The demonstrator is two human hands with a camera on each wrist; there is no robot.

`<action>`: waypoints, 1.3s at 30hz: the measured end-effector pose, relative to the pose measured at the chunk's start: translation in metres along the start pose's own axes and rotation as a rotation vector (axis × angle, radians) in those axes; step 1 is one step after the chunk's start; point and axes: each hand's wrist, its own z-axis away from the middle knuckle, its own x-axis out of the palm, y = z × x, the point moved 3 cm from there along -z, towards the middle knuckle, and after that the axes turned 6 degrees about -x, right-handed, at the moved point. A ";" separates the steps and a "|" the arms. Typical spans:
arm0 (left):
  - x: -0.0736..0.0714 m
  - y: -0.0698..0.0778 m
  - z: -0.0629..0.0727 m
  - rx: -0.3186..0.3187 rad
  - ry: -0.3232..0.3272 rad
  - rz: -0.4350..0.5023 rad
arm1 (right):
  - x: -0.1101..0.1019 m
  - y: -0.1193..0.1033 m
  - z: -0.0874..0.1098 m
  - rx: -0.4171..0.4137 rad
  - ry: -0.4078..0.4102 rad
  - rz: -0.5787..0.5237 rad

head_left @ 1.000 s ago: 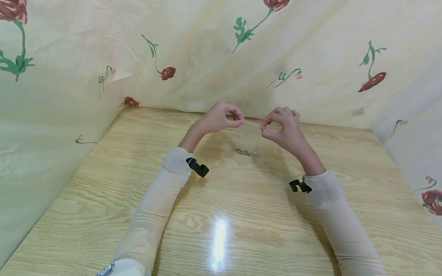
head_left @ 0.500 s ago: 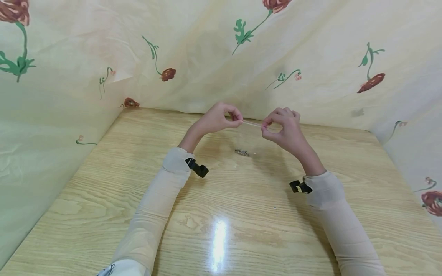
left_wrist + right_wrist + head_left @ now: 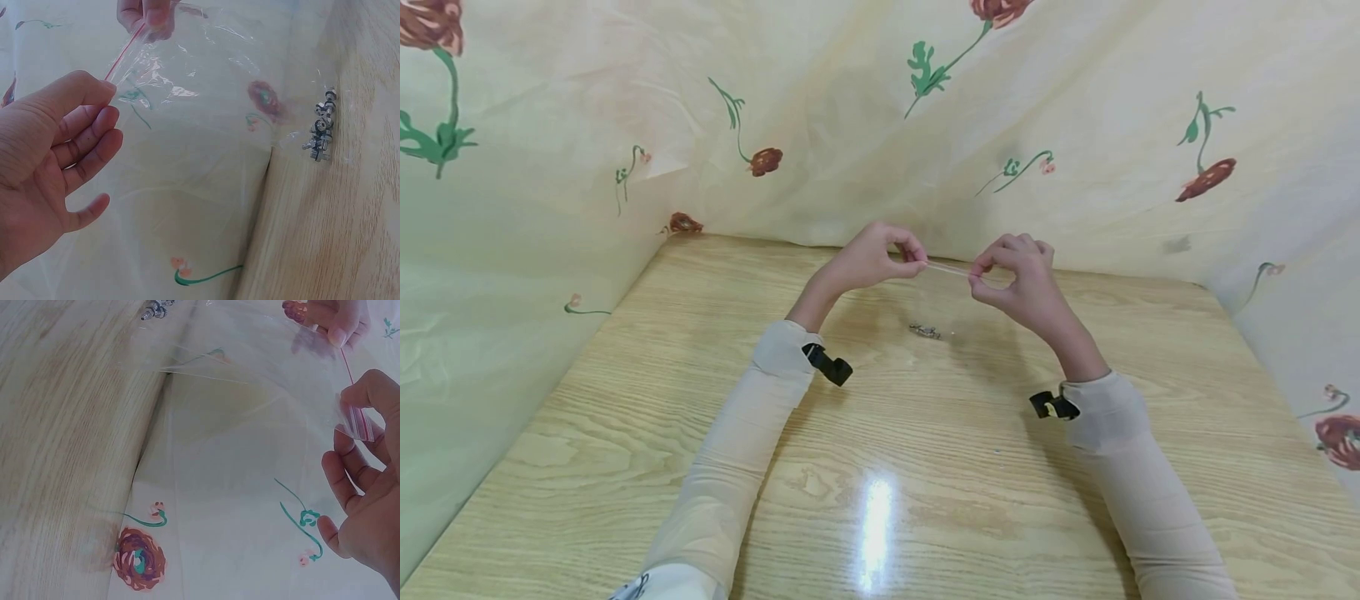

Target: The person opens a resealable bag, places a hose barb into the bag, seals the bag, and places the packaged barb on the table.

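Observation:
A clear zip-lock bag (image 3: 187, 81) with a red seal line hangs between my two hands at the far part of the table. My left hand (image 3: 874, 257) pinches one part of its top edge between thumb and index finger. At the other end of the seal, my right hand (image 3: 1024, 282) pinches the edge near the bag's corner (image 3: 361, 428). Small silvery metal fittings (image 3: 322, 128) lie bunched at the bottom of the bag, and they show in the head view as a little dark cluster (image 3: 925, 331). Whether the seal is fastened, I cannot tell.
The wood-grain table (image 3: 880, 442) spreads beneath both forearms. A pale cloth (image 3: 850, 125) printed with red flowers hangs behind it and at both sides. Black straps (image 3: 827, 364) sit at the cuffs of the sleeves.
My right hand has shifted very slightly to the right, so the gap between the hands is a touch wider. Both hands keep their pinch on the bag.

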 end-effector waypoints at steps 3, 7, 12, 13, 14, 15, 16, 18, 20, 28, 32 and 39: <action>0.000 0.000 0.000 -0.001 0.002 -0.007 | -0.001 0.000 0.000 0.003 -0.005 -0.001; -0.001 0.000 0.000 -0.003 0.001 -0.015 | -0.002 -0.002 0.000 0.002 -0.008 -0.004; -0.001 0.000 0.000 -0.001 -0.004 -0.009 | -0.003 -0.002 0.000 0.001 -0.011 -0.006; -0.001 0.000 0.001 -0.001 -0.004 -0.009 | -0.003 -0.002 0.000 0.002 -0.012 -0.007; -0.001 0.000 0.001 -0.001 -0.004 -0.008 | -0.004 -0.002 0.000 0.004 -0.015 -0.010; -0.001 0.000 0.001 -0.002 -0.003 -0.009 | -0.004 -0.002 0.000 0.007 -0.017 -0.011; -0.001 0.000 0.001 -0.003 -0.004 -0.009 | -0.004 -0.002 0.000 0.010 -0.018 -0.014; -0.001 0.000 0.001 -0.007 -0.004 -0.007 | -0.005 -0.003 0.000 0.016 -0.023 -0.018; -0.001 0.000 0.001 -0.010 -0.002 -0.007 | -0.005 -0.003 0.000 0.022 -0.026 -0.021; -0.002 -0.001 0.002 -0.008 -0.002 -0.002 | -0.006 -0.002 0.000 0.021 -0.021 -0.015; -0.002 -0.002 0.002 -0.011 0.000 -0.004 | -0.006 -0.001 0.001 0.026 -0.023 -0.016; -0.004 -0.001 0.004 0.000 0.002 0.000 | -0.008 -0.002 0.002 0.028 -0.021 -0.018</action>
